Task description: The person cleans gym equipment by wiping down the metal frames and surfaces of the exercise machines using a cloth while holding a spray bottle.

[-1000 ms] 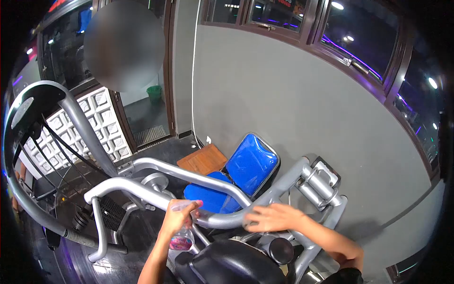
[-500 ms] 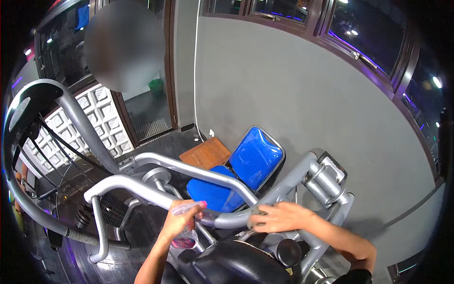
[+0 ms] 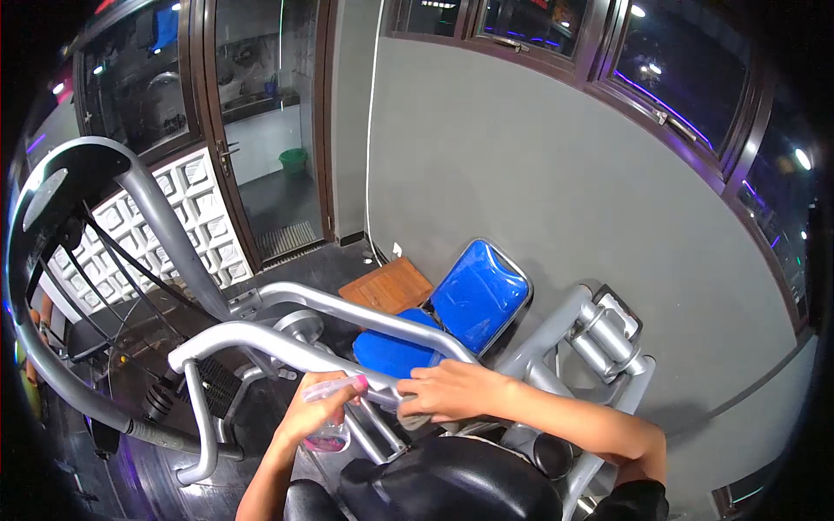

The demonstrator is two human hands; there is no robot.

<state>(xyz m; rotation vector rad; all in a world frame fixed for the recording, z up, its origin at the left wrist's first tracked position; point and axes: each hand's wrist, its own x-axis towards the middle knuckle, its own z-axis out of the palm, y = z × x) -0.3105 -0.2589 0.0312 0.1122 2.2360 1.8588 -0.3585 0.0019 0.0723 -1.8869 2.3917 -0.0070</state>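
Observation:
My left hand [image 3: 314, 415] is wrapped round a clear spray bottle [image 3: 328, 440] with pink liquid in its base and a pink nozzle tip. The bottle is just in front of the silver frame tube [image 3: 274, 345] of an exercise machine. Close to the nozzle, my right hand [image 3: 453, 390] presses a greyish cloth [image 3: 415, 421] against the same tube. Its fingers are curled over the cloth, which is mostly hidden under them. Below both hands is the machine's black padded seat [image 3: 460, 482].
A blue folding chair [image 3: 480, 293] and a brown wooden board [image 3: 385, 286] stand behind the tubes, near the grey wall [image 3: 556, 165]. Another machine frame [image 3: 161, 221] with black cables rises at left. A glass door [image 3: 269, 174] is at the back.
My right hand has slid left along the tube, closer to my left hand. My left hand has shifted slightly left with the bottle. The blurred patch before the door is gone.

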